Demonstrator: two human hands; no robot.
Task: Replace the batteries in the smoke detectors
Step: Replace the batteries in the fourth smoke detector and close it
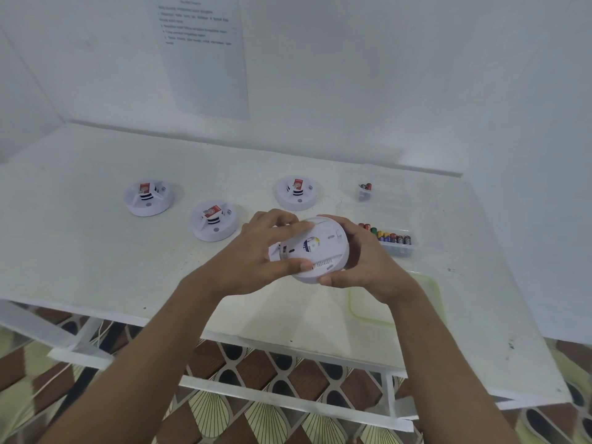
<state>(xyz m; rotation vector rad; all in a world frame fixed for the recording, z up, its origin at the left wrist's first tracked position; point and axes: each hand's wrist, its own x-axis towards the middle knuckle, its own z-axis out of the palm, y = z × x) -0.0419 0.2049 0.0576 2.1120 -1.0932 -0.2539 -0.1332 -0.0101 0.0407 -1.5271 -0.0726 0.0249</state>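
Head view: four smoke detectors in all. One, the held smoke detector [320, 248], is lifted above the near middle of the table [96, 267], between both hands. Its flat back is turned toward the camera and tilted. Being round, it has no long axis; a small label sits at the centre of the back. The left hand [266, 251] lays its fingers across the back, thumb pressed at the near rim. The right hand [368, 264] curls round the right edge, gripping it. Three more lie on the table dome-up, each with a red tag on top: the left detector [149, 198], the middle detector [214, 221] and the far detector [296, 192], all apart from one another. To the right stand two clear tubs: the far tub [365, 191] holds a few batteries, the near tub [392, 240] a row of batteries side by side, too blurred to count. One green-rimmed lid [368, 306] lies flat beneath the right wrist. One printed sheet [205, 59] hangs on the back wall.
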